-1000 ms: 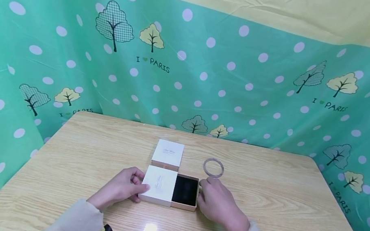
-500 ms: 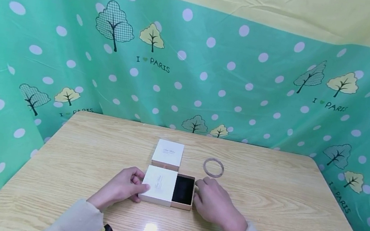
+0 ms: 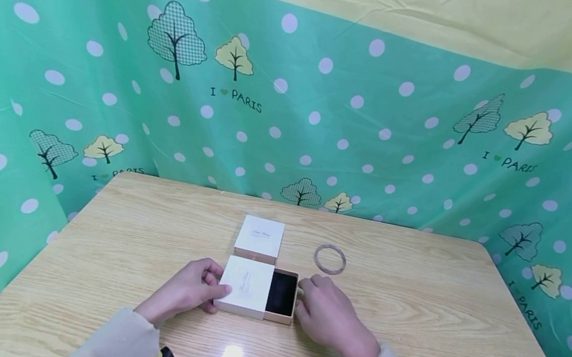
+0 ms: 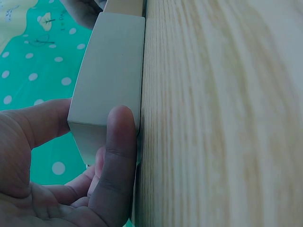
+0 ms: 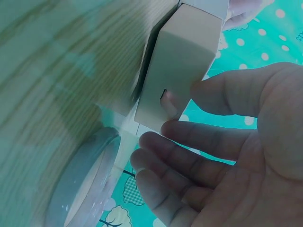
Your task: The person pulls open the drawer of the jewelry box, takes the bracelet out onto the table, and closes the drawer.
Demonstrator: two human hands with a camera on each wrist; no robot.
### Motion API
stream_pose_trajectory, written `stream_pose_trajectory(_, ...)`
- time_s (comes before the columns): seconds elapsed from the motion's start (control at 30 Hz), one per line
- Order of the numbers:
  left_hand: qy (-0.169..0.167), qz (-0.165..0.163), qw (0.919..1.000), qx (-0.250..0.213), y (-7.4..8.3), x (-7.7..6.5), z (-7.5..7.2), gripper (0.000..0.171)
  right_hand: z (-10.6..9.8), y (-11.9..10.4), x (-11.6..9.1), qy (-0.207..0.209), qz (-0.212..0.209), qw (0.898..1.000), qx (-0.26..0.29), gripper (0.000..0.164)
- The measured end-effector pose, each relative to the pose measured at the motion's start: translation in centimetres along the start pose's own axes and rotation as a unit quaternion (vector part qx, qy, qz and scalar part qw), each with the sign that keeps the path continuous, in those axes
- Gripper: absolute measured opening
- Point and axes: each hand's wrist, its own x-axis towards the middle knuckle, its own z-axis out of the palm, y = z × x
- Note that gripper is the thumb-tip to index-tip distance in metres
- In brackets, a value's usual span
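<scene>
In the head view a white box sleeve [image 3: 247, 283] lies on the table, with a tan-edged drawer [image 3: 277, 318], lined in black, sticking out of its right side. My left hand [image 3: 186, 288] grips the sleeve's left end, thumb on top. The left wrist view shows its fingers around the sleeve's corner [image 4: 109, 66]. At the drawer's outer end is my right hand [image 3: 331, 317]. Its thumb and index fingertip are against the drawer's end face [image 5: 184, 61] in the right wrist view, beside a small ribbon tab [image 5: 169, 106]. The other fingers extend loosely below.
Directly behind the sleeve sits a second white box [image 3: 261, 237] with a tan lower side. A greyish bangle [image 3: 328, 271] lies flat on the wooden table [image 3: 418, 278], just beyond my right hand. A green dotted curtain [image 3: 298, 110] hangs behind the table.
The drawer has slid left, further into the sleeve, and my right hand has moved left along with it. My left hand, the sleeve, second box and bangle have stayed put.
</scene>
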Motion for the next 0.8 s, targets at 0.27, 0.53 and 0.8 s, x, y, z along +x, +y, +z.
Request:
stream_pose_trajectory(0.27,0.0,-0.004,1.0,-0.001,0.03,0.07,0.0,0.038,0.22,-0.17,0.03,-0.005,-0.011,1.0,0.004,0.017)
stream_pose_trajectory(0.53,-0.001,-0.002,1.0,-0.003,-0.06,0.1,-0.04,0.038,0.36,-0.41,0.01,-0.007,-0.012,1.0,0.0,0.015)
stream_pose_trajectory(0.8,0.0,0.001,1.0,-0.003,-0.04,0.08,0.03,0.037,0.23,-0.68,-0.11,0.0,-0.016,1.0,-0.008,0.015)
